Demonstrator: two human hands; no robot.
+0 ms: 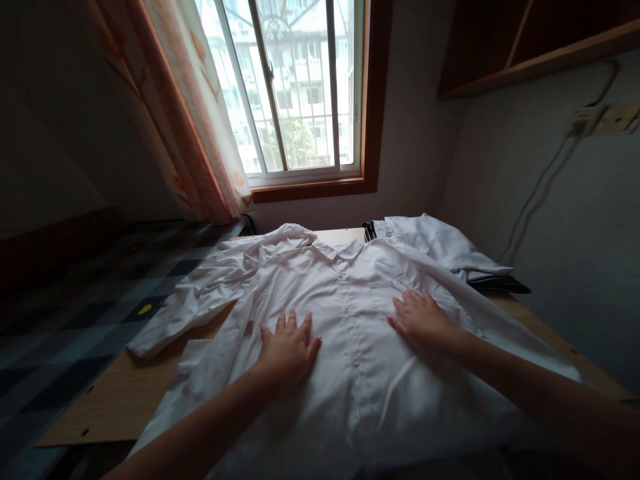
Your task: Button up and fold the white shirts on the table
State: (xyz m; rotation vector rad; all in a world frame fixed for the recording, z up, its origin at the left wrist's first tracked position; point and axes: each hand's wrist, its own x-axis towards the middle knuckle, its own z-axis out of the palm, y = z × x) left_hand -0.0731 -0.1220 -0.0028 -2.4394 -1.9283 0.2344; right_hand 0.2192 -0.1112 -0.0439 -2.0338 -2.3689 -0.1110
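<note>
A white button-up shirt [330, 360] lies front side up on a wooden board [107, 393], its collar toward the window and its row of buttons down the middle. My left hand [287, 347] rests flat on the shirt left of the buttons, fingers spread. To the right of the buttons, my right hand [423, 320] lies palm down on the cloth with its fingers stretched out. The shirt's left-side sleeve reaches out over the board, creased. Neither hand grips anything.
Folded white and black striped clothing [440, 243] sits at the back right. A bed with a checked cover [65, 320] is on the left. Behind are a window [300, 87] and a curtain [175, 107]; a cable [533, 193] hangs on the right wall.
</note>
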